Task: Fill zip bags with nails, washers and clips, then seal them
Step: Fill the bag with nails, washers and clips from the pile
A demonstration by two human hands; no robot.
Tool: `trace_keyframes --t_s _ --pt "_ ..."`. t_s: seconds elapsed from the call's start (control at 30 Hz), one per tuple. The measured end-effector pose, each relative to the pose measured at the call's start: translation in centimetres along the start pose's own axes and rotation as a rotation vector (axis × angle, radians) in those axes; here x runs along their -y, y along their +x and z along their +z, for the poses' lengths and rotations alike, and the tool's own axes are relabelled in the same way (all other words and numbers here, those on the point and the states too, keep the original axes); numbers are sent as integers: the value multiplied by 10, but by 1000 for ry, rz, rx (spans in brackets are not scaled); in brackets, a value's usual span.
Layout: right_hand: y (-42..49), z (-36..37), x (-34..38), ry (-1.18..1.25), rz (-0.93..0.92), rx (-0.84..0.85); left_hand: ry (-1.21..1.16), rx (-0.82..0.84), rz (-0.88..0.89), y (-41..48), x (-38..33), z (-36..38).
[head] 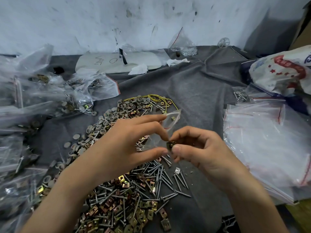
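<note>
My left hand (pixel 127 142) holds a small clear zip bag (pixel 170 120) by its mouth, between thumb and fingers; one clip lies inside near its far end. My right hand (pixel 200 148) pinches a brass-coloured clip (pixel 170 145) right at the bag's opening. Below the hands a heap of nails (pixel 151 180) and clips (pixel 127 211) lies on the grey cloth. Grey round washers (pixel 104 125) spread in a band to the left and up toward a yellow wire.
Filled zip bags (pixel 50 95) pile up at the left. A stack of flat zip bags with nothing in them (pixel 265 140) lies at the right, with a printed white sack (pixel 284 71) behind. A bag of small screws (pixel 183 47) stands by the wall.
</note>
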State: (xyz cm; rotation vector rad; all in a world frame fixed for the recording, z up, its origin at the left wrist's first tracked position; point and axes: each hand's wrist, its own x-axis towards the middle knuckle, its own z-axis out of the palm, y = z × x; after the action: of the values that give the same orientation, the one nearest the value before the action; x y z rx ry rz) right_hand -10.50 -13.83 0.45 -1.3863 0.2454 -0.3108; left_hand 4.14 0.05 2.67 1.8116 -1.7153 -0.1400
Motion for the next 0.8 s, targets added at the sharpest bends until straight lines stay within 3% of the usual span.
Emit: trace_keyframes --t_s 0.3,0.7,0.8 --pt "1 2 -4 113 -30 33 -5 -34 40 1 -3 3" --pt "-2 9 -3 -59 -227 -46 -64 -60 72 2 0 2" --pt "-1 3 -6 -160 -246 -137 -4 -74 42 1 2 -1"
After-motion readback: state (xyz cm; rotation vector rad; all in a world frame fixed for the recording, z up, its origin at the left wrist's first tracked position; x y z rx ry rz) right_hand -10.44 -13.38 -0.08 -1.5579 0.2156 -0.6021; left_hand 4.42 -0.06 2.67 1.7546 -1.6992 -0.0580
